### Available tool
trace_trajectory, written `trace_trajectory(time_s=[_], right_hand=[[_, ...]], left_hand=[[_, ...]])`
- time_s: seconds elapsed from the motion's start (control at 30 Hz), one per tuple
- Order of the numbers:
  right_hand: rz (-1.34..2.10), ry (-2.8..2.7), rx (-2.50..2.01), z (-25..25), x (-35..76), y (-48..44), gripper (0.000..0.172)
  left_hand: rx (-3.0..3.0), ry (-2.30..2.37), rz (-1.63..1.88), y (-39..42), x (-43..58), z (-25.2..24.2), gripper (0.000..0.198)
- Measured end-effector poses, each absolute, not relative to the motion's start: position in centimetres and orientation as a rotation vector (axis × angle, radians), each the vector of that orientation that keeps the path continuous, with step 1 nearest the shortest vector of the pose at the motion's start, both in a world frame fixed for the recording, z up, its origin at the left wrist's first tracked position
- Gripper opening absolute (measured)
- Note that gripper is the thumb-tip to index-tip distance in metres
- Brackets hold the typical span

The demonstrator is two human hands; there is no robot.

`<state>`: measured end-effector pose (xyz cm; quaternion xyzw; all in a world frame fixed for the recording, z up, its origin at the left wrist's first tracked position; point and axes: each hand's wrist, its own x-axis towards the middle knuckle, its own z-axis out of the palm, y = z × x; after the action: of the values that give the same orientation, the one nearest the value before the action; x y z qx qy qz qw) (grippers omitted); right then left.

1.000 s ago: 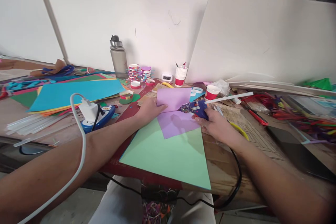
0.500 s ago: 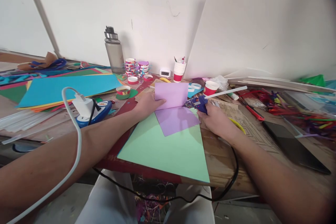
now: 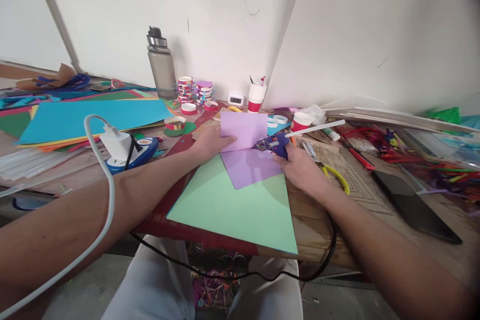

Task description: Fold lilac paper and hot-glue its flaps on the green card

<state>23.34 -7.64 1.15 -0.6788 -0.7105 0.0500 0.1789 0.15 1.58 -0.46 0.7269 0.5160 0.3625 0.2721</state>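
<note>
Between my hands a purple sheet of paper [image 3: 245, 127] stands upright, and a second purple piece [image 3: 250, 170] lies flat in front of its lower edge. My left hand [image 3: 210, 143] grips the upright sheet at its left side, thumb across the near face. In my right hand [image 3: 302, 166] is a blue hot glue gun [image 3: 276, 145], with a long white glue stick [image 3: 318, 128] out of its back. The gun's nozzle is at the crease where the two purple parts meet. Beneath them lies a light green sheet [image 3: 234, 212]. My right fingers are partly hidden behind the gun.
Yellow-handled scissors [image 3: 340, 179] and a black phone [image 3: 416, 206] lie to the right. A power strip [image 3: 137, 156] with a white charger stands left. A bottle [image 3: 161, 67], a clock [image 3: 236, 99] and paper cups [image 3: 257, 97] stand behind. A black cord [image 3: 210, 274] hangs over the front edge.
The glue gun has moved left along the crease, from the right end of the upright purple sheet towards its middle. My left hand keeps its hold. The camera view has shifted slightly.
</note>
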Motion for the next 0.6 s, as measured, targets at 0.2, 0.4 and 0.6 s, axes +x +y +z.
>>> trace_trajectory(time_s=[0.2, 0.4, 0.6], right_hand=[[-0.038, -1.972, -1.997, 0.9, 24.2, -7.6, 0.022], [0.084, -2.038, -1.940, 1.2, 22.5, -7.9, 0.023], [0.172, -2.124, -1.789, 0.9, 21.9, -8.2, 0.030]], left_hand=[[1.989, 1.363, 0.963, 1.6, 0.1, -0.4, 0.040], [2.029, 1.394, 0.926, 2.0, 0.0, -0.6, 0.040], [1.920, 1.212, 0.923, 2.2, -0.4, -0.7, 0.042]])
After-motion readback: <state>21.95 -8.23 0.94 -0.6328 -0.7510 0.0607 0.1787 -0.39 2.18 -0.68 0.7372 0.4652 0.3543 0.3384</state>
